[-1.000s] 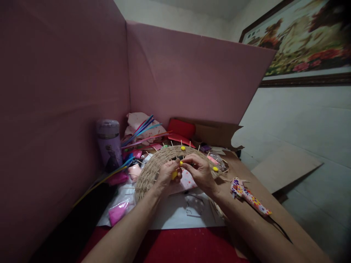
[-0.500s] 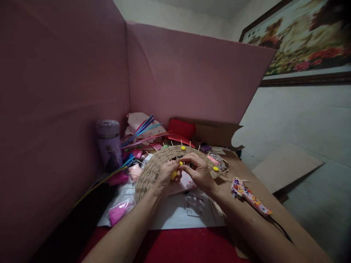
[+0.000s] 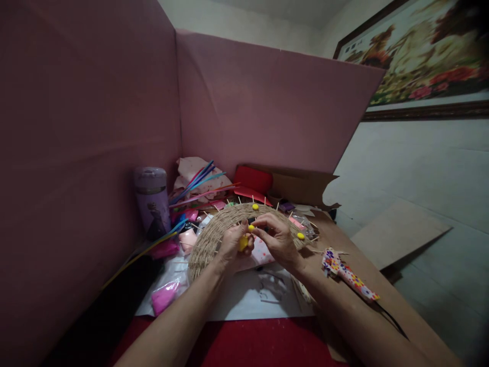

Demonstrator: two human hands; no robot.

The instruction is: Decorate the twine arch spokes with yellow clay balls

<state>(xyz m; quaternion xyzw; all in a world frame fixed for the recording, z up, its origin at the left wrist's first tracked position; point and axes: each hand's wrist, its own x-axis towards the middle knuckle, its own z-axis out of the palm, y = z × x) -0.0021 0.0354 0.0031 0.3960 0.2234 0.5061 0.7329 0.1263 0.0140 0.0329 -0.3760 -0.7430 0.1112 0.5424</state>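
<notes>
The left hand [image 3: 232, 245] closes on a yellow lump [image 3: 243, 244], mostly hidden inside it, above the woven arch [image 3: 206, 238] toward the far edge of the table [image 3: 248, 341]. The right hand [image 3: 280, 239] pinches a tiny yellow bit [image 3: 252, 228], too small to make out.

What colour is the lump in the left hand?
Yellow. The lump in the left hand shows best in the head view.
</notes>
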